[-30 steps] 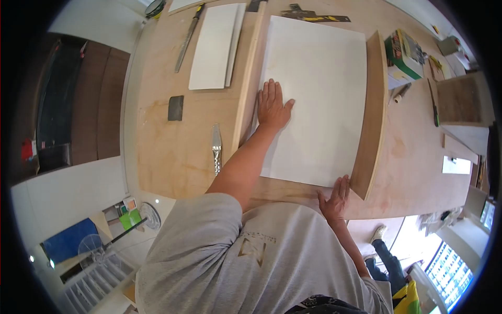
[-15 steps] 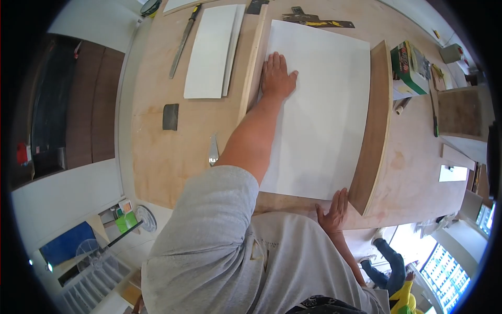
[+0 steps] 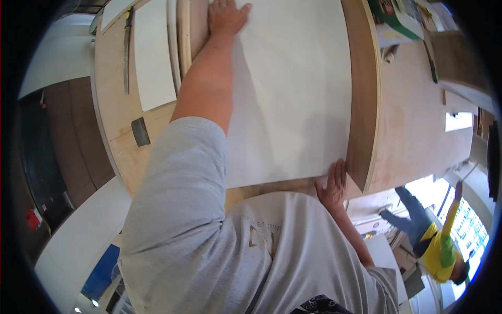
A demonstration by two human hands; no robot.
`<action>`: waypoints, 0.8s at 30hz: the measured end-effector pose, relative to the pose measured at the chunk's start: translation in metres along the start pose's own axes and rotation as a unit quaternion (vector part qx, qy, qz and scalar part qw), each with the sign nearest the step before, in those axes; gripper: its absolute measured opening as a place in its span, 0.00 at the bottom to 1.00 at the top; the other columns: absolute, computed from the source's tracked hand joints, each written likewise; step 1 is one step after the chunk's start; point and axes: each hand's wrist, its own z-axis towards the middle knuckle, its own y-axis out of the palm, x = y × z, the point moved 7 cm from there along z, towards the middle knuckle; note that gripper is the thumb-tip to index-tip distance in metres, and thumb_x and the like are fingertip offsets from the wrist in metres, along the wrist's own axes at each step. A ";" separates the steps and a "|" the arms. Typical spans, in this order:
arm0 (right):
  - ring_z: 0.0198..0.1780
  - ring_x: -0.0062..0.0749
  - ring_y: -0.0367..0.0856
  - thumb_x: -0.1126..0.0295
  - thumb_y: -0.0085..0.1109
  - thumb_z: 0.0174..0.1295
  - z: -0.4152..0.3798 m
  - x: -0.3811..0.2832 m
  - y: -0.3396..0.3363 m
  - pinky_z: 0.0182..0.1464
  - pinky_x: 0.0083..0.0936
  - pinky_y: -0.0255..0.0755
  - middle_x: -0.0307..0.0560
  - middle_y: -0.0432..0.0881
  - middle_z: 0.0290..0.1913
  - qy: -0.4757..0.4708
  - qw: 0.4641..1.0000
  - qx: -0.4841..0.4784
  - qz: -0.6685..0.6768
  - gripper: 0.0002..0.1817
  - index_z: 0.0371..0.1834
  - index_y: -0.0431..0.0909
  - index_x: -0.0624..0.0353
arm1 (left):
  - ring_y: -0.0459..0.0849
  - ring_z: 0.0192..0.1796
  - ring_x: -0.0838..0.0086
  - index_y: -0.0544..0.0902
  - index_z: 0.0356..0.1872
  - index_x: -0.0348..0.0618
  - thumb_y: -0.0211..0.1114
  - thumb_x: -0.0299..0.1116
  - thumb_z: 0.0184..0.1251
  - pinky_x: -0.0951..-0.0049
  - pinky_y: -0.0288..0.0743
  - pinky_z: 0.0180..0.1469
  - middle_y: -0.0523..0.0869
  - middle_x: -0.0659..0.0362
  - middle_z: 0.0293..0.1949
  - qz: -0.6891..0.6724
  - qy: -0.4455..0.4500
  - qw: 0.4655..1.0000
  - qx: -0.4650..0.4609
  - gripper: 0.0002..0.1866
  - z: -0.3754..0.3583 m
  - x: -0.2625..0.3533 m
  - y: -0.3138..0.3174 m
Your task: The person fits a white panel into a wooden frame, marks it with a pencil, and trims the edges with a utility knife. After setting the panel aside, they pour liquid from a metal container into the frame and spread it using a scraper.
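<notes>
A large white sheet (image 3: 293,94) lies flat on the plywood workbench (image 3: 413,125). My left hand (image 3: 225,15) is stretched far out, pressed flat on the sheet's far left part, beside a wooden strip (image 3: 184,36). My right hand (image 3: 332,186) rests flat, fingers together, at the sheet's near right corner, touching the curved plywood piece (image 3: 363,99) that runs along the sheet's right edge. Neither hand holds anything.
Left of the strip lie a smaller white panel (image 3: 151,57), a long metal file (image 3: 126,52) and a dark grey block (image 3: 139,131). A green box (image 3: 395,18) and small tools sit at the far right. Another person in yellow (image 3: 436,243) is on the floor level below right.
My left hand has slid farther away along the sheet, arm extended. My head has leaned forward over the bench. My right hand stays at the near corner.
</notes>
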 end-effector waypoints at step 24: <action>0.70 0.58 0.74 0.59 0.68 0.63 0.004 0.016 0.006 0.71 0.44 0.71 0.69 0.75 0.69 -0.121 0.982 0.017 -0.142 0.32 0.64 0.75 0.71 | 0.42 0.86 0.51 0.55 0.82 0.37 0.51 0.60 0.78 0.50 0.33 0.85 0.48 0.42 0.84 -0.007 0.005 0.993 -0.114 0.44 -0.408 0.028 -0.073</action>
